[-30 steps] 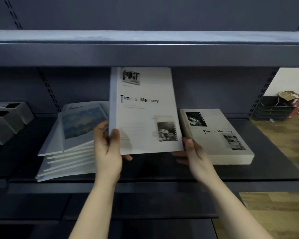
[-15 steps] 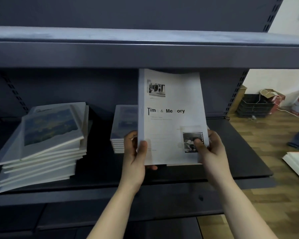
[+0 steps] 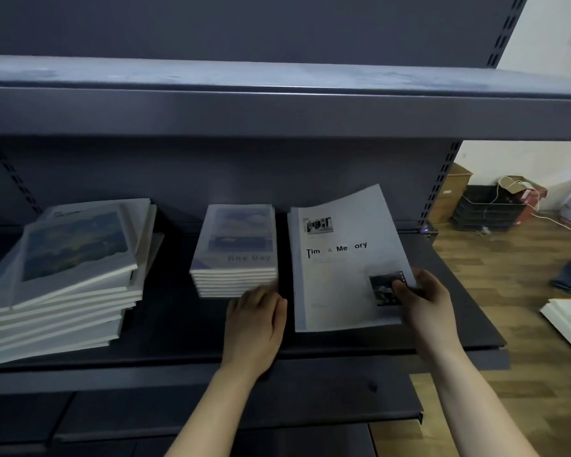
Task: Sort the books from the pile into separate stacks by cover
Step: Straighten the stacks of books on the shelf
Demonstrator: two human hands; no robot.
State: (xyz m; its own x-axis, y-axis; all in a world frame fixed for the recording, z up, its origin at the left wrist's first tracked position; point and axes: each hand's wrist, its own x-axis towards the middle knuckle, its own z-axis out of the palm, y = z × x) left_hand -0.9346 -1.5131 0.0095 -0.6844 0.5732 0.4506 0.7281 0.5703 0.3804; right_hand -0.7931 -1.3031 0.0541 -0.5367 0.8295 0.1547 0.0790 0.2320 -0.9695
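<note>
White-covered, the "Time & Memory" book (image 3: 340, 258) has dropped from upright to nearly flat on the dark metal shelf (image 3: 178, 328), right of the "fine Day" stack (image 3: 236, 255). The right hand (image 3: 426, 308) alone pinches its near corner. The left hand (image 3: 254, 324) has let go and is relaxed. Placement looks nearly done, and the mixed pile (image 3: 70, 268) waits at left. Wooden floor (image 3: 508, 291) lies to the right.

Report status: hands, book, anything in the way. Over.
Left hand open, by the Fine Day stack. Right hand pinches Time & Memory book at its corner, book tilted, right of that stack. Nothing visible in the way.
</note>
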